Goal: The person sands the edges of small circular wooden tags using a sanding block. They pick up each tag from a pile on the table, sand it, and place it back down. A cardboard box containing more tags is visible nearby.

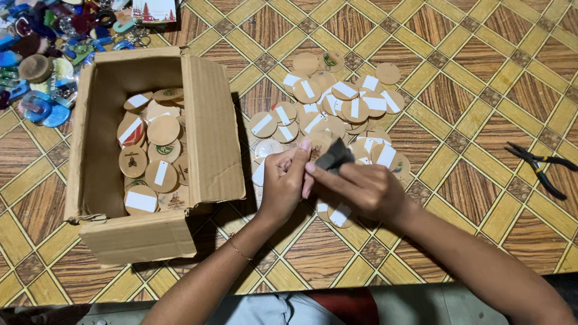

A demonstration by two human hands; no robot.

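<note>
Honestly, left hand (pixel 288 180) pinches a wooden disc (pixel 318 144) edge-on, right hand (pixel 361 186) presses a dark pad (pixel 335 156) on it — slip risk, disc drops into the pile (pixel 337 108).

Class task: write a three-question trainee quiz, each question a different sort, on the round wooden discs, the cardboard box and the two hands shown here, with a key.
1. True or false: the open brown cardboard box holds round wooden discs.
2. The black-handled pliers lie: A) inside the box, B) on the patterned floor on the right, C) in the left hand.
3. Fill in: the right hand pinches a small ____-coloured piece.

Key: 1 true; 2 B; 3 dark.
</note>
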